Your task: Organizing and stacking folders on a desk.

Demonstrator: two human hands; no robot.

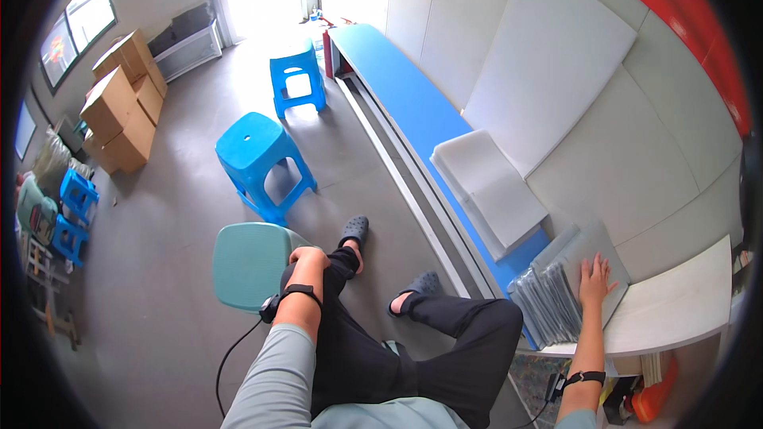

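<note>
My right hand (595, 281) lies with fingers spread against the face of a grey flat sheet (608, 250), at the right end of a row of upright grey plastic-wrapped packs (545, 304). These packs stand on the blue bench top at the lower right. My left hand (309, 256) rests by my left knee, beside a green plastic stool (253, 265); its fingers are partly hidden. Beyond the packs, a stack of translucent white sheets (495, 190) lies on the blue bench top (411, 95). Both wrists wear black straps with a cabled device.
Two blue plastic stools (250, 140) (292, 71) stand ahead on the grey floor. Cardboard boxes (122, 119) are piled at the far left. A large white panel (554, 59) leans on the wall, and a pale board (679, 304) adjoins the bench at right.
</note>
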